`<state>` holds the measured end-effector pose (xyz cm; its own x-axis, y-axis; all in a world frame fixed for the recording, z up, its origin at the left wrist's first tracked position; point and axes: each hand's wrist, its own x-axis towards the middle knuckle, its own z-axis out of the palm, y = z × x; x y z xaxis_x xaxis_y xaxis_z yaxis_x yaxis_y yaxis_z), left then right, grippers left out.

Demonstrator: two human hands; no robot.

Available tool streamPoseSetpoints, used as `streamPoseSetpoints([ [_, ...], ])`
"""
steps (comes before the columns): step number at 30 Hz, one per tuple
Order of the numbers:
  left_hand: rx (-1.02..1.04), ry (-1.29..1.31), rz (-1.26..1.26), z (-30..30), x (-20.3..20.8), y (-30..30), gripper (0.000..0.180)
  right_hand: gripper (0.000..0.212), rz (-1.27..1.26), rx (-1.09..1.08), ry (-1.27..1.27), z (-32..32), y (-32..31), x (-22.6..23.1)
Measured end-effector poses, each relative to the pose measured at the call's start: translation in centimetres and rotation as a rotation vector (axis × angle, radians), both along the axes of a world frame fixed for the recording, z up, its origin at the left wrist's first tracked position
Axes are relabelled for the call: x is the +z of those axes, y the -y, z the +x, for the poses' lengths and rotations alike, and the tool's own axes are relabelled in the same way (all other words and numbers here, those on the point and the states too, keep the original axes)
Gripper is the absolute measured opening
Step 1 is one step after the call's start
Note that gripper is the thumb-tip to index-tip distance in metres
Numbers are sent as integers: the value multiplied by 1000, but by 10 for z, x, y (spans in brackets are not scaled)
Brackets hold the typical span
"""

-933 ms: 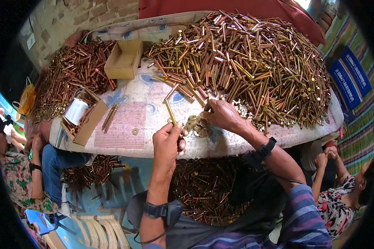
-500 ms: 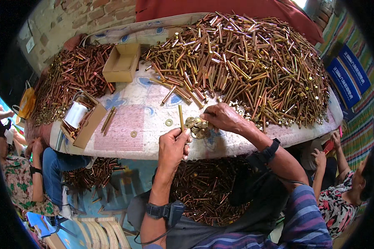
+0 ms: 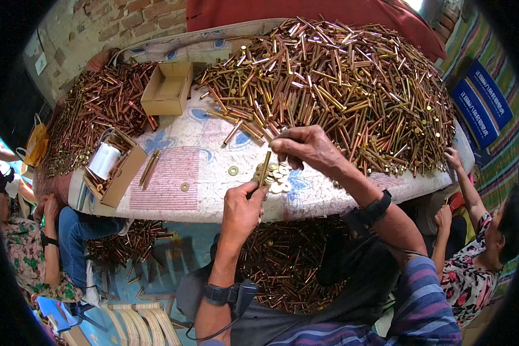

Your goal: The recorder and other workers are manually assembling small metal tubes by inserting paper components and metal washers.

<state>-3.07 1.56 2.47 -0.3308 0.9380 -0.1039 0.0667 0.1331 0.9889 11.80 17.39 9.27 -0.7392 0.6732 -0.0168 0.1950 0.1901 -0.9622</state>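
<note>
My left hand (image 3: 243,206) is closed with thumb and fingers round the lower end of a slim brass-coloured metal rod (image 3: 265,167), held nearly upright and leaning a little to the right. Just above the rod's top end is my right hand (image 3: 311,149), its fingertips pinched together. Whether a small piece sits in that pinch I cannot make out. Below the right hand, a small heap of flat round washers (image 3: 279,180) lies on the patterned cloth. One loose washer (image 3: 233,170) rests left of the heap, and another washer (image 3: 184,187) lies farther left.
Large piles of brass and copper-coloured rods (image 3: 340,92) cover the back and right of the cloth-covered table (image 3: 213,199). An open cardboard box (image 3: 168,92) stands behind; another box (image 3: 124,176) holds a white roll. Co-workers sit at left and right (image 3: 467,271).
My right hand has risen from the washer heap to the rod's top end. The rod in my left hand now leans right. At the right, a co-worker's hand has reached onto the rod pile.
</note>
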Motion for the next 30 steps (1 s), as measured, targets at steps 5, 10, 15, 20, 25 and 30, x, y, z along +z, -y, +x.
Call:
streamPoseSetpoints([
  [5, -2, -161, 39, -2, -5, 1, 22, 29, -97, 22, -66, -6, 7, -14],
  [10, 53, -284, 116, -6, -6, 4, 22, 35, -116, -48, -78, -12, 13, -22],
  [15, 92, -285, 109, -8, 17, 11, 18, 31, -42, -27, -169, -16, 29, -19],
  [20, 108, -210, 115, -13, 16, 10, 16, 31, 162, 161, -26, -22, 42, -13],
  [25, 187, -140, 127, -24, 6, 11, 20, 35, -54, 115, -47, -30, 11, -27],
  [30, 210, 48, 59, -23, 20, 13, 20, 29, 657, -168, 320, -54, -20, -51],
])
